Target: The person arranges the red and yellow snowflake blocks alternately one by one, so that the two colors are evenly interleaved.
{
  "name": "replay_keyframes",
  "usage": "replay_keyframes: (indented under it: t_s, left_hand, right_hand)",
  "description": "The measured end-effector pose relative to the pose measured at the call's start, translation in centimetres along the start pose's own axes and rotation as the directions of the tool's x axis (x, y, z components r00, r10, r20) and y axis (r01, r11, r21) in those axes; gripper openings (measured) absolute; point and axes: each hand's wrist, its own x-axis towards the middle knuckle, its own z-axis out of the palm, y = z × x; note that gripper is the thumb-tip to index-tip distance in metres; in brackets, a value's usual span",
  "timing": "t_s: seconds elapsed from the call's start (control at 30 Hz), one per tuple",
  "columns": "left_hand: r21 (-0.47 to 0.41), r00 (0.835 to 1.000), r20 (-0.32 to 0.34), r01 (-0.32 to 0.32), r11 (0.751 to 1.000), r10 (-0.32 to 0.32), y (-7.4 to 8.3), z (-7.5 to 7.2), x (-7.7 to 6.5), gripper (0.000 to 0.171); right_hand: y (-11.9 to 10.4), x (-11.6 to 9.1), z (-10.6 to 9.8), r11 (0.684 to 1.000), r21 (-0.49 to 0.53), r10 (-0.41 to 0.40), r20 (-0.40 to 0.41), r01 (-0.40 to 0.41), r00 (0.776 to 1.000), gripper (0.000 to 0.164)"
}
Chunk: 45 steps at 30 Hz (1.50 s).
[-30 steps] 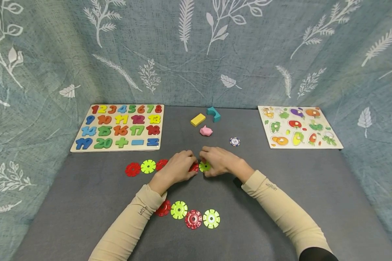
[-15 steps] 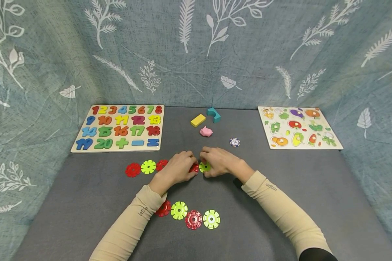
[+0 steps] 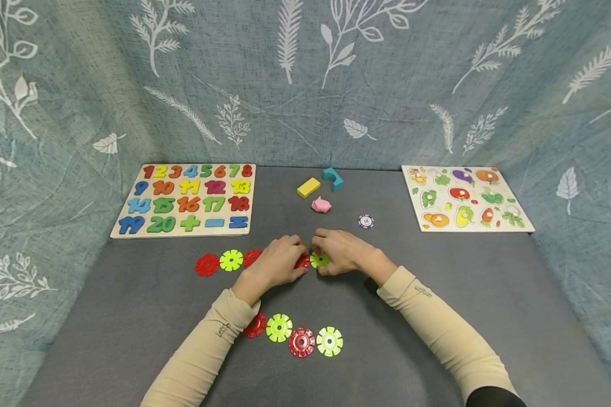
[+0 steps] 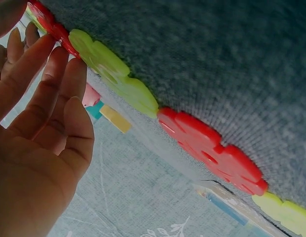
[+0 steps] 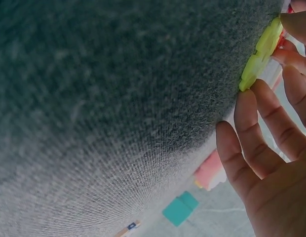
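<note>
My left hand holds a red notched plastic disc by its edges, fingers on the far side and thumb on the near side. Just right of it, my right hand grips a yellow-green notched disc the same way; in the right wrist view, this green disc lies between thumb and fingertips. The two discs meet edge to edge on the table. They form the right end of a row of alternating red and green discs, running left to a red disc. My left hand covers part of this row in the head view.
Nearer me lie several more discs, among them a red disc and a green disc. Behind my hands are a pink pig, yellow block, teal arch and poker chip. A number puzzle and a vegetable puzzle flank them.
</note>
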Motion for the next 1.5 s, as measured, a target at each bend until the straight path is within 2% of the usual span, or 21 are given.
replay_keyframes:
  t_s: [0.53, 0.9, 1.17, 1.33, 1.5]
  left_hand:
    - [0.015, 1.0, 0.017, 0.006, 1.0, -0.007, 0.0, 0.3, 0.3, 0.035]
    - [0.043, 0.998, -0.037, -0.044, 0.998, 0.046, 0.0, -0.1, 0.7, 0.036]
    - [0.059, 0.996, 0.025, -0.082, 0.995, 0.081, 0.7, -0.6, 1.7, 0.041]
    - [0.033, 0.992, 0.071, -0.106, 0.994, 0.104, 1.2, -0.6, 2.4, 0.04]
    - [0.035, 0.988, 0.095, -0.124, 0.992, 0.12, 1.5, -0.4, 3.1, 0.035]
  right_hand:
    - [0.2, -0.9, -0.2, 1.0, 0.005, -0.005, -0.021, 0.006, 1.0, 0.024]
    - [0.1, -2.3, -1.1, 0.998, -0.062, -0.001, -0.055, -0.003, 0.998, 0.024]
    - [-0.2, -3.9, -0.9, 0.996, -0.08, -0.039, -0.089, 0.031, 0.995, 0.024]
    - [-0.7, -5.0, -0.7, 0.993, -0.093, -0.081, -0.111, 0.071, 0.991, 0.024]
    - [-2.0, -6.1, -0.4, 0.987, -0.104, -0.131, -0.086, 0.122, 0.988, 0.025]
